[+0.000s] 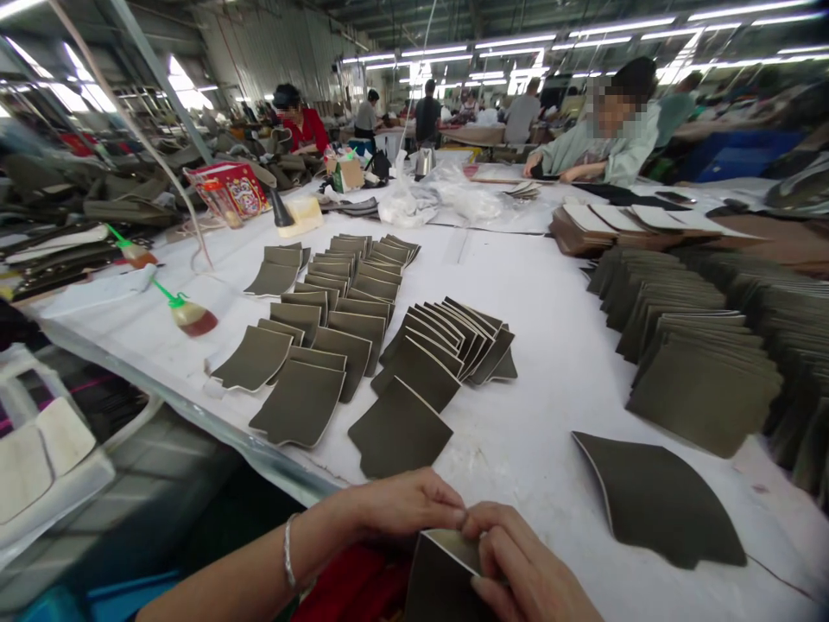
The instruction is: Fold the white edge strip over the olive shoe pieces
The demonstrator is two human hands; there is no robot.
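Both hands pinch one dark olive cut piece (446, 570) at the near edge of the white-covered worktable (557, 345): the left hand (405, 505), a silver bracelet (288, 553) on its wrist, closes thumb and fingers on the piece's upper edge, while the right hand (528, 574) grips the same edge from the other side, fingertips of the two hands touching. The piece is bent, its pale underside showing at the fold.

Just beyond the hands, a single flat piece (398, 432) lies at the head of overlapping rows of like pieces (343, 320) fanned across the table. To the right, a larger curved piece (657, 501) lies alone, with tall shingled stacks (699, 345) behind it. At left stand two glue bottles with green nozzles (187, 313). Across the table a co-worker in a pale green top (599, 147) bends over other material; more people work farther back.
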